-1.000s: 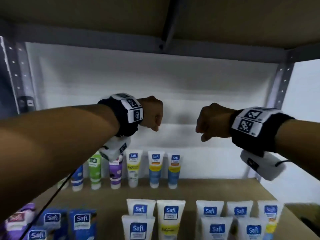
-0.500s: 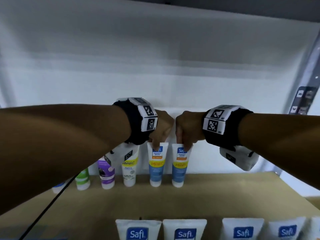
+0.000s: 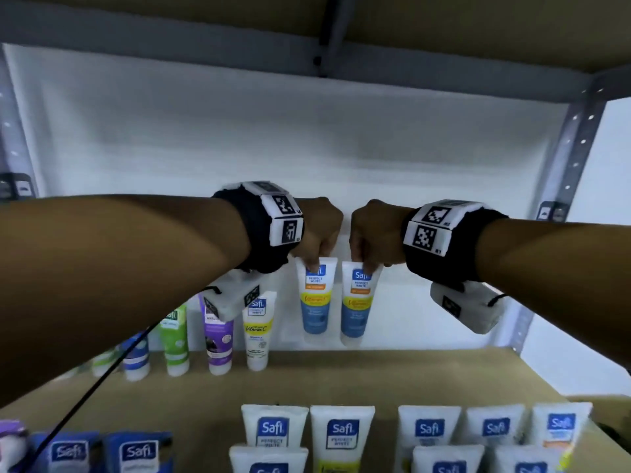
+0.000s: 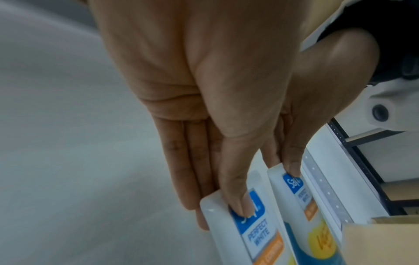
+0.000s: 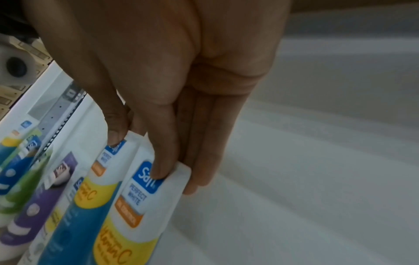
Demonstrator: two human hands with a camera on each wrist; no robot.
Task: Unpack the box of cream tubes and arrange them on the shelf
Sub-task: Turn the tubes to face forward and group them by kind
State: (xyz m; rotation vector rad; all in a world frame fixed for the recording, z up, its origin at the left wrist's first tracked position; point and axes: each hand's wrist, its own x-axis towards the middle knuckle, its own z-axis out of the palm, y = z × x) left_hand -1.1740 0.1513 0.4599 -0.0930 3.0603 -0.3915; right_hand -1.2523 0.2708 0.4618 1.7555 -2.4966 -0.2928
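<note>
Two white, blue and yellow Safi cream tubes hang side by side just above the back of the shelf board (image 3: pixel 392 380), caps down. My left hand (image 3: pixel 316 259) pinches the top seam of the left tube (image 3: pixel 314 303), thumb in front and fingers behind. My right hand (image 3: pixel 367 262) pinches the right tube (image 3: pixel 358 307) the same way. In the left wrist view my left hand (image 4: pixel 229 211) holds its tube (image 4: pixel 258 236), with the other tube (image 4: pixel 315 218) beside it. The right wrist view has my right hand (image 5: pixel 174 177) on its tube (image 5: pixel 133 211), next to the left tube (image 5: pixel 90 195).
Left of the held pair, a white Vitamin C tube (image 3: pixel 257 332), a purple tube (image 3: pixel 218 339), a green tube (image 3: pixel 176 339) and a blue tube (image 3: pixel 136 358) stand along the back wall. Rows of white tubes (image 3: pixel 341 433) and blue tubes (image 3: pixel 138 452) fill the shelf front. An upper shelf (image 3: pixel 444 25) hangs overhead.
My two fists, apart and above the row a second ago, came down together onto the two blue-and-yellow tubes, pinched their tops and lifted them off the shelf board.
</note>
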